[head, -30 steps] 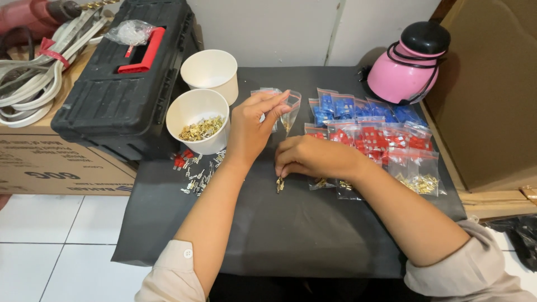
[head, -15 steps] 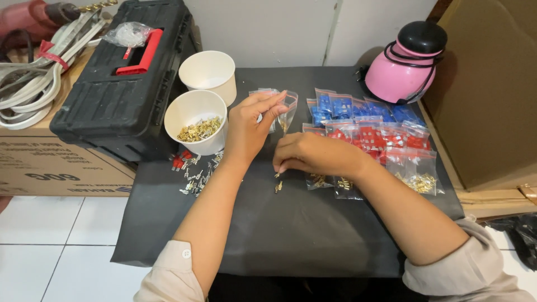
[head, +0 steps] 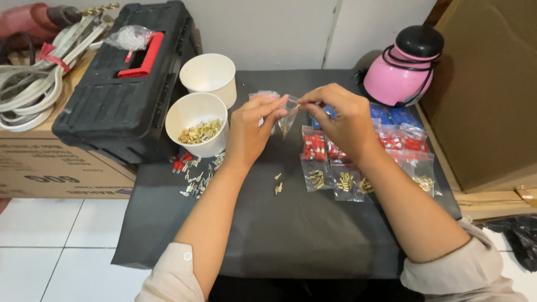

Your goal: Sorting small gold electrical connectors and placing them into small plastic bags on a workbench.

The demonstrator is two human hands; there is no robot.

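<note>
Hands pinching small clear zip bag (head: 288,117) at its top.
Left hand (head: 251,131), right hand (head: 342,117) fingers narrow; 2 brass terminals (head: 277,184) below, cup of terminals (head: 197,124) left.

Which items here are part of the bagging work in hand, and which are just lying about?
In use:
left hand
right hand
small clear zip bag
loose brass terminals
cup of brass terminals
filled bags

Lying about:
black toolbox
empty white cup
pink jug
white cable coil
cardboard box
</note>
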